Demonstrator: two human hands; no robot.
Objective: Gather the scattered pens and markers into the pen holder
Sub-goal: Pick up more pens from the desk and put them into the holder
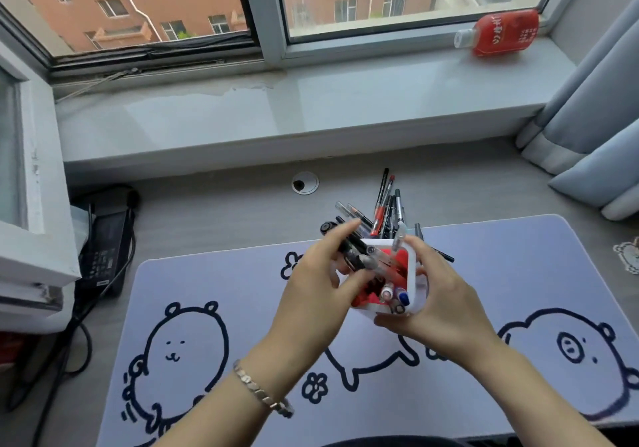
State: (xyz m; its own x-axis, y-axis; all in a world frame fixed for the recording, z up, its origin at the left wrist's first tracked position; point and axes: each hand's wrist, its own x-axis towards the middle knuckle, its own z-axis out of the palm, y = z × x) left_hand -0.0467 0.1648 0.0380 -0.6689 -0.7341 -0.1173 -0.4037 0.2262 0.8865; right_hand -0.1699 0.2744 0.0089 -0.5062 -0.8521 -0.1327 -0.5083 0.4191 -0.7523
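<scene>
Desk mat (214, 274): pen holder (413, 274) holds pens (392, 293), hand-gripped.

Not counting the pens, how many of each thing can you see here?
White square pen holder with red inside: 1
Red plastic bottle on the windowsill: 1
Lilac desk mat with cartoon animals: 1
Black power adapter: 1
Silver metal bracelet: 1
Hands: 2, left hand gripping pens, right hand gripping the holder
Total: 7

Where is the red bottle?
The red bottle lies on its side on the windowsill, far right by the curtain, well behind the pen holder.
</scene>
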